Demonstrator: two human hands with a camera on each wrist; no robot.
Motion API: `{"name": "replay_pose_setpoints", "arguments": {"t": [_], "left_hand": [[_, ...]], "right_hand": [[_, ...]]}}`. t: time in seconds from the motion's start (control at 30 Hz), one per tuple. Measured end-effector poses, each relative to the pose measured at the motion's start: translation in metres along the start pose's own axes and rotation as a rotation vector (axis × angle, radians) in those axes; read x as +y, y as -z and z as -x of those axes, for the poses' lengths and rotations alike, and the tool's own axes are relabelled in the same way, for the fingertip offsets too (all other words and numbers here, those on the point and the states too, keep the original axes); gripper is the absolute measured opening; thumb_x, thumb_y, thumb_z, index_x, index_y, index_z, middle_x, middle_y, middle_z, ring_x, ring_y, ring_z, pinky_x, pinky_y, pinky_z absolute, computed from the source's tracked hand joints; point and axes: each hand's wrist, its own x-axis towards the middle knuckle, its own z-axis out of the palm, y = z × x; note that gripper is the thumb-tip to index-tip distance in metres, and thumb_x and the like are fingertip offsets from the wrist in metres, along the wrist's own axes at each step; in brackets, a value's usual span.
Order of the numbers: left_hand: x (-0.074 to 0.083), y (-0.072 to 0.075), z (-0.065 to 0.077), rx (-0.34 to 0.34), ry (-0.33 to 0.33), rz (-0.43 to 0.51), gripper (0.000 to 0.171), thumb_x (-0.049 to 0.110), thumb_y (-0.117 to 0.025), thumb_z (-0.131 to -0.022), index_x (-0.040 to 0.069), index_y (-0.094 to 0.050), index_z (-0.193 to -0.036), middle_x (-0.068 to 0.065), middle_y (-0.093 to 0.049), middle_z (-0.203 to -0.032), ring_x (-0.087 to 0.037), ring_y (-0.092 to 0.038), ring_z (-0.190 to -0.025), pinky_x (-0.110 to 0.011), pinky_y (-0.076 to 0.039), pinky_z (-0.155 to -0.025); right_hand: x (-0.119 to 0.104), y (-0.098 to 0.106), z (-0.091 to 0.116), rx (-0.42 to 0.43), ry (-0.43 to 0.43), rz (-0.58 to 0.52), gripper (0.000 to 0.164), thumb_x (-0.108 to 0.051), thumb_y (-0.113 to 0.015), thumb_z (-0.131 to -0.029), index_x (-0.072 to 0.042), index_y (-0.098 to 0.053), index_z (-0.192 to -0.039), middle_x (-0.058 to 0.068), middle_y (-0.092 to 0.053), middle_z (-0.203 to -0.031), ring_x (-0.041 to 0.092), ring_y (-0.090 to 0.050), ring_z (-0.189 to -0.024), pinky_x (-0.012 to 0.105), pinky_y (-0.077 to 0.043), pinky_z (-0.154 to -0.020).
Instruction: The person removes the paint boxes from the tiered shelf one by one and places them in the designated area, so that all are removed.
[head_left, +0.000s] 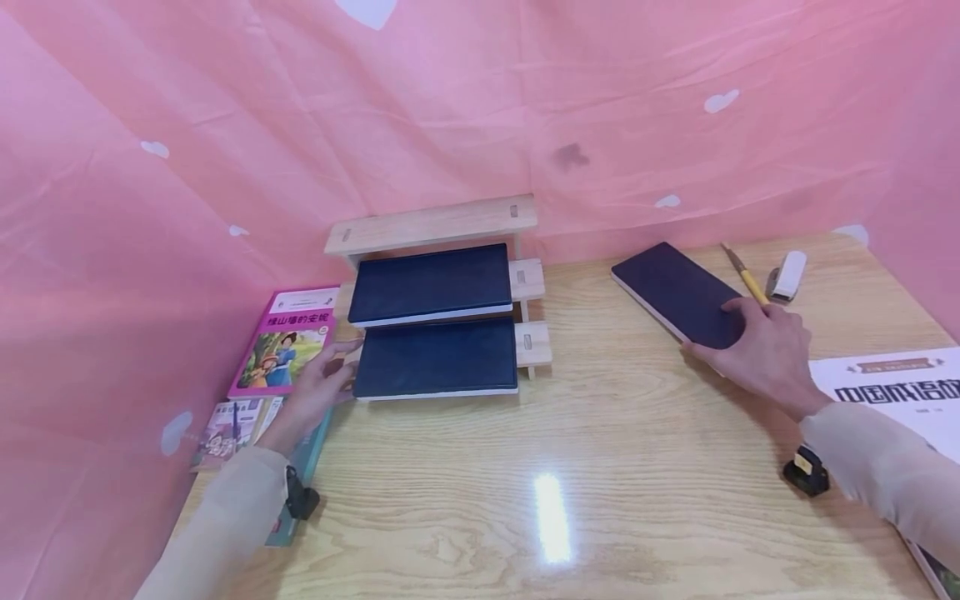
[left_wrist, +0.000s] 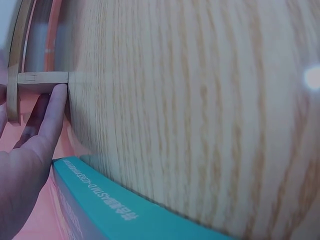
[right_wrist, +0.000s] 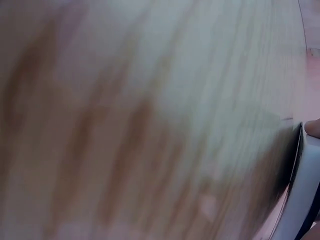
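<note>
My left hand touches the left end of a stepped wooden stand. In the left wrist view its fingers lie fairly straight against the stand's small wooden leg. One dark navy notebook lies on the middle step, and a second navy notebook on the lowest step. Over on the right, my right hand grips the near end of a third navy notebook, thumb on one long edge and fingers on the other. Only its pale page edge and fingertips appear in the right wrist view.
Beside the right hand lie a slim yellow pen-like tool and a white stapler. A large white book is at the right edge. On the left are a pink-bordered book, smaller booklets and a teal book. Pink cloth surrounds the table.
</note>
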Motion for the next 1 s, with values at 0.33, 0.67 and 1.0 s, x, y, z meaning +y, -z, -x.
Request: {"name": "replay_pose_setpoints", "arguments": {"t": [0.33, 0.67, 1.0], "left_hand": [[-0.001, 0.000, 0.000, 0.012, 0.014, -0.007, 0.036, 0.024, -0.045, -0.095, 0.033, -0.044, -0.131, -0.002, -0.026, -0.145, -0.028, -0.037, -0.126, -0.039, -0.047, -0.089], [-0.004, -0.001, -0.001, 0.024, 0.027, -0.012, 0.037, 0.022, -0.045, -0.095, 0.034, -0.044, -0.130, -0.002, -0.029, -0.143, -0.027, -0.038, -0.125, -0.039, -0.047, -0.089], [-0.002, -0.001, -0.005, 0.026, 0.005, 0.002, 0.035, 0.024, -0.046, -0.095, 0.033, -0.046, -0.129, -0.002, -0.031, -0.142, -0.027, -0.044, -0.120, -0.039, -0.048, -0.087]], "right_hand": [[0.000, -0.002, 0.000, -0.038, 0.016, 0.028, 0.082, -0.060, -0.069, -0.064, -0.001, -0.045, -0.116, 0.035, -0.042, -0.104, 0.053, -0.032, -0.096, 0.056, -0.026, -0.070], [-0.007, 0.000, 0.000, -0.068, 0.047, 0.071, 0.088, -0.061, -0.069, -0.062, 0.002, -0.043, -0.118, 0.041, -0.029, -0.115, 0.056, -0.022, -0.102, 0.062, -0.019, -0.074], [-0.031, 0.015, -0.006, 0.107, 0.271, 0.041, 0.105, -0.050, -0.079, -0.052, -0.019, -0.030, -0.139, 0.023, -0.021, -0.140, 0.047, -0.018, -0.124, 0.072, -0.016, -0.080]]}}
